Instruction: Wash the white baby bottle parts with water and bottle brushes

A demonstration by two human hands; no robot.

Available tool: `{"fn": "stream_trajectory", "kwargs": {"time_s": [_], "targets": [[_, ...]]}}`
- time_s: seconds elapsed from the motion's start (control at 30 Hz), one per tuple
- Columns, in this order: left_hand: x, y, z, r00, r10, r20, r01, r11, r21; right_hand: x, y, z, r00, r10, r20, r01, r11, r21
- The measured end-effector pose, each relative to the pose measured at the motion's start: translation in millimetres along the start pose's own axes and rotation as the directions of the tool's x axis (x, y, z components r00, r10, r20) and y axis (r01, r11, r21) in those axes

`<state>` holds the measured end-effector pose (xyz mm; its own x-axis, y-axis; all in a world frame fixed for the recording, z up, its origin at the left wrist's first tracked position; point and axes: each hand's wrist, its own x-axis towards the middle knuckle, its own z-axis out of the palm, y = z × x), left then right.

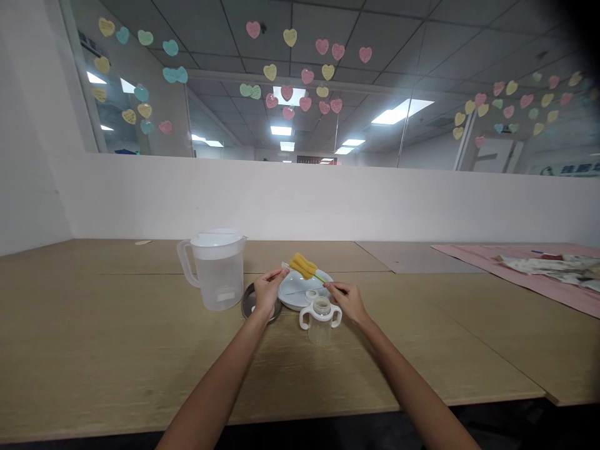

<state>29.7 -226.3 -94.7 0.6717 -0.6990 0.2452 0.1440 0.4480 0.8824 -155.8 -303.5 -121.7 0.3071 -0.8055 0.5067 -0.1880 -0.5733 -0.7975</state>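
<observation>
My right hand (347, 301) is closed around the thin green handle of a bottle brush (304, 266) with a yellow sponge head, which points up and to the left. My left hand (269, 290) pinches a small whitish, see-through piece (285, 266) near the sponge's tip; its exact kind is too small to make out. Below the hands stands a clear baby bottle (320, 326) with two white handles, upright and uncapped. Behind it lies a white plate (293, 302) with a small white ring (311, 295) at its near side. A round metal dish (249, 306) is partly hidden by my left hand.
A translucent lidded pitcher (219, 278) stands left of the dish. At the right, a pink cloth (473, 262) carries a crumpled light-coloured fabric (539, 269). The wooden table (117, 350) meets a white wall (281, 200) under a window with heart-shaped notes.
</observation>
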Motion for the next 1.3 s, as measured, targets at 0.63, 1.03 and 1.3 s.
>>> {"fn": "stream_trajectory", "kwargs": {"time_s": [0.63,1.03,1.3], "targets": [[5.8,-4.3,-3.3,0.991,-0.076,0.107,0.079,0.996,-0.027,-0.2,2.1,-5.6,0.993,-0.083,-0.080,0.060,0.965,-0.255],[16.0,-8.4,-9.3,0.997,-0.021,-0.075,0.019,1.000,-0.022,0.0,3.9,-3.3,0.993,-0.085,-0.079,0.056,0.948,-0.314],[15.4,-7.2,-4.8,0.998,0.049,-0.027,-0.053,0.984,-0.170,1.4,8.2,-6.3,0.968,-0.140,-0.209,0.019,0.869,-0.494]]}}
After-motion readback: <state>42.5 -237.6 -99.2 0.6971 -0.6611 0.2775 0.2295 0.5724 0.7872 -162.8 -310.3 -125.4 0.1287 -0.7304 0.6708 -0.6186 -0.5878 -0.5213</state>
